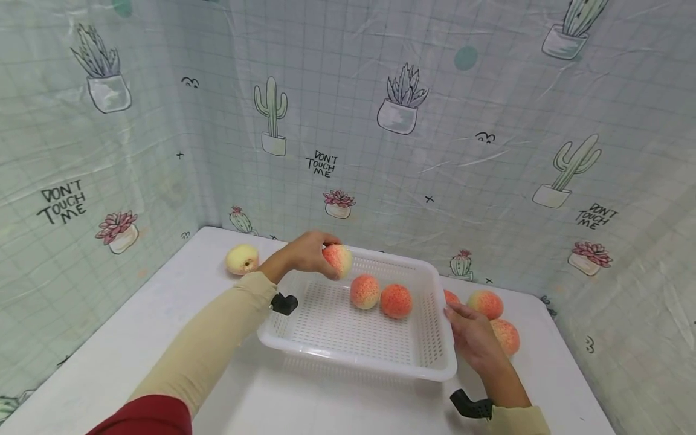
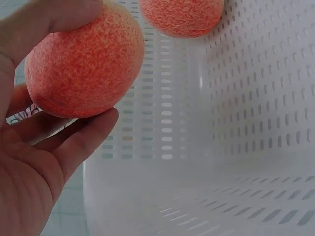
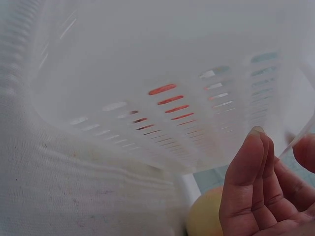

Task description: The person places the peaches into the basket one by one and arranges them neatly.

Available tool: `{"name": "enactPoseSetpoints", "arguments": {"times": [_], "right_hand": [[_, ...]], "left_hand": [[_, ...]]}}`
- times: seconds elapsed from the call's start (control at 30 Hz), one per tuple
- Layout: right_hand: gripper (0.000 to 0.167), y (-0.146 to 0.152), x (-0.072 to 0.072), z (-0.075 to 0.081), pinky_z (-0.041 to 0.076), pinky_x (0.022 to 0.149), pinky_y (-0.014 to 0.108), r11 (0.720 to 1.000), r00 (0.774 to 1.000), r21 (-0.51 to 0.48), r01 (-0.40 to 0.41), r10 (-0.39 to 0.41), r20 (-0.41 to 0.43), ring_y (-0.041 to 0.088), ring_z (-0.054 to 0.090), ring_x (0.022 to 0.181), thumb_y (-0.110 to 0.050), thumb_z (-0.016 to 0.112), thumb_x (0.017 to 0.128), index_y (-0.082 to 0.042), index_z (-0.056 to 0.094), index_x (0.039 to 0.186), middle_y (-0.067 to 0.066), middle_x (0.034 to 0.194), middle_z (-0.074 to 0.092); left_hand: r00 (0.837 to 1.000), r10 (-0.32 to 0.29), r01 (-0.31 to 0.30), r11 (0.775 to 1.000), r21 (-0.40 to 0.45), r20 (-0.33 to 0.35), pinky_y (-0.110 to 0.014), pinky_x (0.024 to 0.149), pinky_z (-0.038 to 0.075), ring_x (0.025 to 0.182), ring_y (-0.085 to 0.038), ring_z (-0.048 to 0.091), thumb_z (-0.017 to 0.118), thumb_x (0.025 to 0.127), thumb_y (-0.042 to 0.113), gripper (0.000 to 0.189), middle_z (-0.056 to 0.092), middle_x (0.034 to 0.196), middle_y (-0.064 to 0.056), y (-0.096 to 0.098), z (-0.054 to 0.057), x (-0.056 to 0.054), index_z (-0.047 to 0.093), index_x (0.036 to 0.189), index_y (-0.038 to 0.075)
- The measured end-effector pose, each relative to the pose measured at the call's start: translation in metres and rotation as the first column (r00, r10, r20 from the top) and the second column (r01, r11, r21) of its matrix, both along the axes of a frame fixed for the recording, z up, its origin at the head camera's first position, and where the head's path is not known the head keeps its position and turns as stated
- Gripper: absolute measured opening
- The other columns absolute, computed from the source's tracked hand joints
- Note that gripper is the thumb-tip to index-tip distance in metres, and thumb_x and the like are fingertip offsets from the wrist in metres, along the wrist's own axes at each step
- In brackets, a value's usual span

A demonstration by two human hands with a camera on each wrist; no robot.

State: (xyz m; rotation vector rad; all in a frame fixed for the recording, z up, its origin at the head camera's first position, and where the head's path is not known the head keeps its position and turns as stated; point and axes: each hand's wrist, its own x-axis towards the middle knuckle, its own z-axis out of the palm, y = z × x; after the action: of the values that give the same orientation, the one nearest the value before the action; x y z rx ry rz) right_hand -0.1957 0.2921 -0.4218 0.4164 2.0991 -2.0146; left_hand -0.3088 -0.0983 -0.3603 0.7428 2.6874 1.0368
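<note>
My left hand [image 1: 312, 252] holds a red-and-yellow peach [image 1: 340, 261] above the back left part of a white plastic basket [image 1: 359, 361]. In the left wrist view, the thumb lies over the peach [image 2: 86, 64] and the fingers come round beneath it. Two more peaches, one blotched red and yellow [image 1: 365, 291] and one redder [image 1: 396, 301], sit side by side on the basket's perforated floor. At the basket's right side, my right hand [image 1: 473, 332] grips the rim, its fingers [image 3: 244, 172] outside the wall and below the edge.
A pale yellow peach [image 1: 241, 259] lies on the white table [image 1: 163, 308], left of the basket. Right of the basket, near my right hand, are several peaches, among them one at the back [image 1: 486, 304] and one in front [image 1: 506, 336]. Cactus-print sheeting [image 1: 348, 121] hangs behind and at both sides.
</note>
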Motion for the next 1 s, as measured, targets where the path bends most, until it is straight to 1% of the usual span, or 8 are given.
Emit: {"name": "enactPoseSetpoints", "arguments": {"times": [0.13, 0.3, 0.43, 0.53, 0.67, 0.8, 0.9, 1.0], "right_hand": [[0.065, 0.000, 0.000, 0.001, 0.057, 0.105, 0.037, 1.000, 1.000, 0.012, -0.002, 0.002, -0.004, 0.018, 0.068, 0.118, -0.047, 0.071, 0.097, -0.018, 0.052, 0.153, -0.008, 0.135, 0.069], [0.067, 0.000, 0.001, 0.001, 0.056, 0.108, 0.040, 1.000, 1.000, 0.026, -0.006, 0.006, -0.007, 0.018, 0.068, 0.119, -0.046, 0.068, 0.100, -0.016, 0.048, 0.156, -0.005, 0.139, 0.067], [0.064, -0.001, 0.002, 0.002, 0.057, 0.107, 0.040, 1.000, 1.000, 0.014, -0.001, 0.001, -0.010, 0.018, 0.069, 0.118, -0.044, 0.069, 0.099, -0.016, 0.050, 0.154, -0.007, 0.135, 0.069], [0.061, -0.001, 0.002, 0.003, 0.058, 0.104, 0.037, 1.000, 1.000, 0.002, 0.008, -0.008, -0.010, 0.018, 0.070, 0.116, -0.044, 0.070, 0.099, -0.017, 0.054, 0.151, -0.008, 0.131, 0.071], [0.060, -0.001, 0.002, 0.003, 0.059, 0.102, 0.035, 1.000, 1.000, -0.003, 0.015, -0.015, -0.010, 0.017, 0.071, 0.114, -0.043, 0.071, 0.099, -0.017, 0.055, 0.150, -0.010, 0.129, 0.072], [0.061, -0.001, 0.001, 0.002, 0.059, 0.102, 0.035, 1.000, 1.000, -0.009, 0.016, -0.016, -0.007, 0.017, 0.071, 0.113, -0.043, 0.071, 0.098, -0.016, 0.055, 0.150, -0.010, 0.127, 0.073], [0.060, -0.001, 0.001, 0.002, 0.059, 0.101, 0.034, 1.000, 1.000, -0.014, 0.015, -0.015, -0.008, 0.017, 0.071, 0.113, -0.041, 0.071, 0.099, -0.015, 0.055, 0.150, -0.009, 0.126, 0.073], [0.061, -0.001, 0.001, 0.002, 0.059, 0.101, 0.034, 1.000, 1.000, -0.013, 0.013, -0.014, -0.008, 0.017, 0.072, 0.113, -0.041, 0.070, 0.099, -0.015, 0.054, 0.151, -0.009, 0.127, 0.073]], "left_hand": [[0.999, 0.020, -0.019, 0.999, -0.039, 0.028, -0.027, 0.080, 0.055, 0.092, -0.017, 0.063, 0.091, 0.070, 0.023, 0.055, 0.071, 0.108, -0.005, 0.002, -0.006, -0.002, 0.071, 0.119, 0.009], [0.999, 0.020, -0.017, 0.996, -0.084, 0.034, -0.028, 0.080, 0.056, 0.091, -0.017, 0.064, 0.090, 0.068, 0.024, 0.058, 0.072, 0.105, -0.005, 0.005, -0.014, -0.003, 0.070, 0.120, 0.009], [0.998, 0.022, -0.015, 0.991, -0.133, 0.053, -0.030, 0.082, 0.057, 0.092, -0.016, 0.064, 0.091, 0.068, 0.026, 0.059, 0.073, 0.106, -0.003, 0.007, -0.017, -0.004, 0.071, 0.122, 0.009], [0.998, 0.023, -0.014, 0.987, -0.160, 0.050, -0.030, 0.082, 0.057, 0.092, -0.016, 0.064, 0.091, 0.069, 0.028, 0.058, 0.073, 0.104, -0.003, 0.008, -0.019, -0.004, 0.072, 0.120, 0.009], [0.999, 0.020, -0.013, 0.985, -0.171, 0.042, -0.029, 0.080, 0.056, 0.089, -0.015, 0.064, 0.090, 0.070, 0.029, 0.054, 0.073, 0.101, -0.002, 0.008, -0.022, -0.004, 0.072, 0.117, 0.010], [0.998, 0.032, -0.022, 0.983, -0.184, 0.052, -0.029, 0.079, 0.056, 0.090, -0.015, 0.064, 0.090, 0.070, 0.028, 0.059, 0.072, 0.103, -0.002, 0.009, -0.025, -0.003, 0.071, 0.122, 0.009], [0.998, 0.039, -0.029, 0.978, -0.205, 0.042, -0.029, 0.081, 0.056, 0.091, -0.015, 0.064, 0.091, 0.069, 0.029, 0.063, 0.073, 0.105, -0.004, 0.009, -0.026, -0.003, 0.070, 0.124, 0.007], [0.999, 0.036, -0.028, 0.975, -0.222, 0.032, -0.029, 0.080, 0.056, 0.090, -0.015, 0.064, 0.092, 0.069, 0.030, 0.062, 0.073, 0.105, -0.004, 0.011, -0.029, -0.002, 0.071, 0.123, 0.005]]}}
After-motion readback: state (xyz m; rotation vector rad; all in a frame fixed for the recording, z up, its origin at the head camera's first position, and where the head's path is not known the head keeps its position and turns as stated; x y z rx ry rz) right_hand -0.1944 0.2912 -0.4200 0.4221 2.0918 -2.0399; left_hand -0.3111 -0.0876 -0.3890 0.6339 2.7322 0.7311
